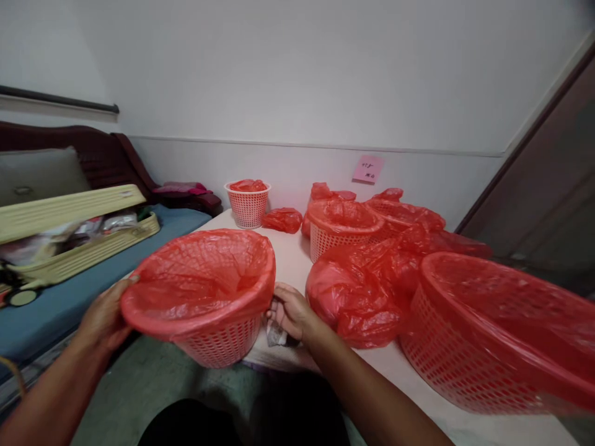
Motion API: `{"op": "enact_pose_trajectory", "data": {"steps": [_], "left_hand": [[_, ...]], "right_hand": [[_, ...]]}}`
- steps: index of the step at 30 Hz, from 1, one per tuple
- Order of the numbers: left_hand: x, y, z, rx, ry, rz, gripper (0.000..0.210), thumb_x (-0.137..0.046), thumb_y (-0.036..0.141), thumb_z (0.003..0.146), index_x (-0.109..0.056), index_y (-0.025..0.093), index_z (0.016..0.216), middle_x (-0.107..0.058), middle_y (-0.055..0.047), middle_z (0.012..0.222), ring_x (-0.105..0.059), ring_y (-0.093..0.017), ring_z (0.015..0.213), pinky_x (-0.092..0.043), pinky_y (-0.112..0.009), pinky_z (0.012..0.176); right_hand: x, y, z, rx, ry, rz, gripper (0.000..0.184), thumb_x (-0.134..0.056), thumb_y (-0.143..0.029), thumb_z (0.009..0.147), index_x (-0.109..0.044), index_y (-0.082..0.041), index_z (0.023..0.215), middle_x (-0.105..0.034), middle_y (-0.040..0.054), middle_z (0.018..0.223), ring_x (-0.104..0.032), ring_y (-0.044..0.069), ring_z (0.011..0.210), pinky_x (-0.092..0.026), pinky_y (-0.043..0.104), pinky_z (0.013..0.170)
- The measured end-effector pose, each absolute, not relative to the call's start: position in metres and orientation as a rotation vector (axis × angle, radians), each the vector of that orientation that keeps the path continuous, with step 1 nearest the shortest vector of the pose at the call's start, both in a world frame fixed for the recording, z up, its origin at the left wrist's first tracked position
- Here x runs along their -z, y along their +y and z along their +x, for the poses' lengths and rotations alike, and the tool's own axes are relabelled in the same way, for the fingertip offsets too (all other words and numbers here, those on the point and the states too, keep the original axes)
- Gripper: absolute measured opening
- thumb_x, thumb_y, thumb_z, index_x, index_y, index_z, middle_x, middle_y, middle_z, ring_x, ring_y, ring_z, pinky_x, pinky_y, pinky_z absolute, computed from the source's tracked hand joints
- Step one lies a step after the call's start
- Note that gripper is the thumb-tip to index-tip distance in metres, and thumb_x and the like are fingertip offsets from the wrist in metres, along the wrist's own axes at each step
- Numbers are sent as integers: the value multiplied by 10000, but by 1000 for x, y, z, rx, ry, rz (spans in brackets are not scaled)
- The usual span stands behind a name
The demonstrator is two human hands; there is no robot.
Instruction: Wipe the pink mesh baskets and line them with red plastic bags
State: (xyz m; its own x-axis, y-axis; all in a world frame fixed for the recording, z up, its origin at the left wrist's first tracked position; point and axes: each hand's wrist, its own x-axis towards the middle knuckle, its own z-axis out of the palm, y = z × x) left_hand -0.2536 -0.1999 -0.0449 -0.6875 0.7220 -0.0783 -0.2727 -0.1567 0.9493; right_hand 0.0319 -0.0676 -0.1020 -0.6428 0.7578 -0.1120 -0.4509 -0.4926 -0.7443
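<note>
A round plastic basket (223, 342) lined with a red plastic bag (199, 272) is tilted toward me at the table's front left edge. The bag is folded over its rim, and the basket looks empty inside. My left hand (108, 316) is closed on the left side of the rim, thumb on top. At the right side, my right hand (290, 310) has its fingers curled against the bag-covered rim; its fingertips are partly hidden. Below that hand lies a small grey and white item (276, 336) I cannot make out.
On the white table (290, 248) stand a large red-lined basket (474, 341), another lined basket (344, 226), filled red bags (367, 291) and a small basket (248, 207). A pink note (367, 169) is on the wall. Left, an open yellow case (83, 254) lies on a blue bed (181, 218).
</note>
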Motion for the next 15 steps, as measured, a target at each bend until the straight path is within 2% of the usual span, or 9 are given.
{"op": "enact_pose_trajectory", "data": {"steps": [3,7,10,13,15], "left_hand": [[40,-198,-259,-1859,1469,546,197,-514,-23,724,-619,99,837,-682,26,571,-581,-93,410,-515,-184,432],[38,-205,-252,-1831,1531,517,156,-539,-8,708,-607,96,802,-662,25,522,-574,-114,385,-529,-232,422],[34,-205,-240,-1836,1520,494,125,-579,30,719,-613,93,821,-655,34,513,-555,-100,369,-504,-207,405],[30,-201,-234,-1860,1468,494,112,-603,81,760,-625,86,869,-645,50,519,-545,-74,381,-479,-165,423],[30,-201,-232,-1895,1441,492,108,-583,183,837,-625,87,861,-629,53,520,-553,-67,407,-462,-145,433]], "right_hand": [[102,-58,35,-2041,-909,-678,169,-711,-276,711,-581,-170,707,-605,-17,581,-549,91,494,-432,204,485],[79,-39,41,-1818,-947,-748,199,-693,-339,747,-565,-188,751,-595,-45,600,-530,61,498,-403,160,461],[61,-31,36,-1731,-1063,-776,254,-745,-373,715,-569,-196,764,-586,-55,563,-500,73,441,-357,167,390],[56,-30,28,-1723,-1151,-812,237,-777,-270,651,-571,-192,735,-562,-64,498,-445,78,366,-309,182,340],[59,-31,24,-1731,-1153,-822,196,-740,-218,643,-551,-190,688,-549,-63,481,-436,74,359,-317,186,349]]}}
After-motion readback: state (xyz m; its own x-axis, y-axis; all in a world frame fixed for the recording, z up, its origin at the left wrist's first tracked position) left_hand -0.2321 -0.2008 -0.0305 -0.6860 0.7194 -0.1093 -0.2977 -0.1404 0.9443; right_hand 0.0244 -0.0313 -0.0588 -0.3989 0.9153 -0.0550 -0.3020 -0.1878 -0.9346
